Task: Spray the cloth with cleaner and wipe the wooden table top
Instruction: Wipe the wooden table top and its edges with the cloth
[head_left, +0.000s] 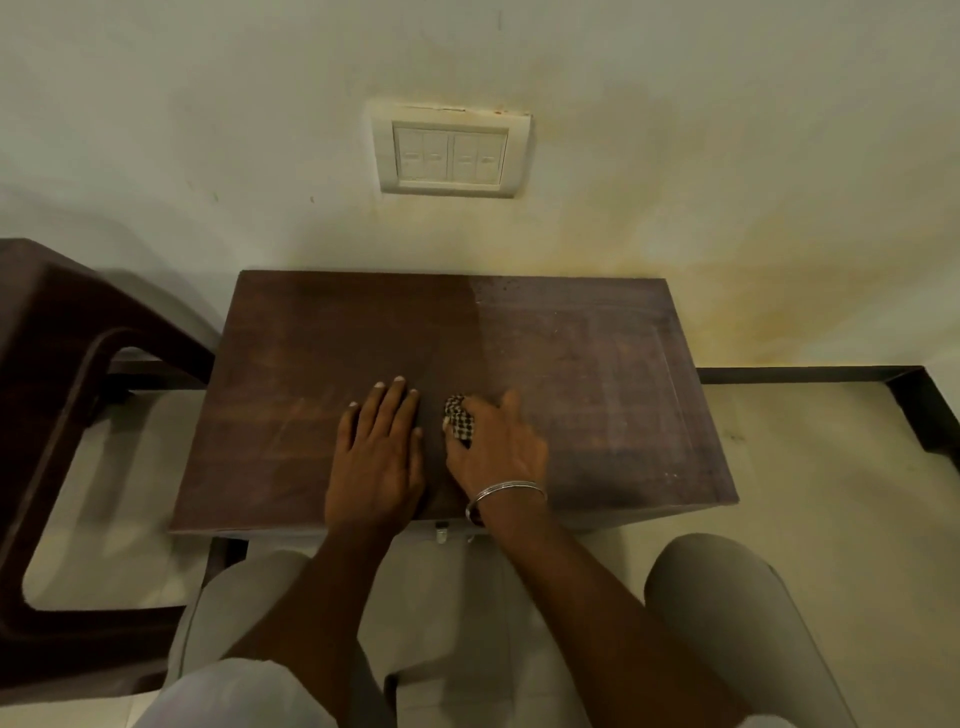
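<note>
A small dark wooden table top (597, 374) stands against the wall in front of me. Its left half looks darker and damp, its right half paler and dusty. My right hand (501, 449), with a metal bangle at the wrist, grips a bunched black-and-white checked cloth (460, 420) and presses it on the wood near the middle front. The hand covers most of the cloth. My left hand (376, 447) lies flat on the table beside it, fingers straight. No spray bottle is in view.
A dark brown plastic chair (57, 415) stands close on the left. A white switch panel (449, 151) is on the wall above the table. A dark metal frame (914, 395) runs along the floor to the right. My knees sit below the table's front edge.
</note>
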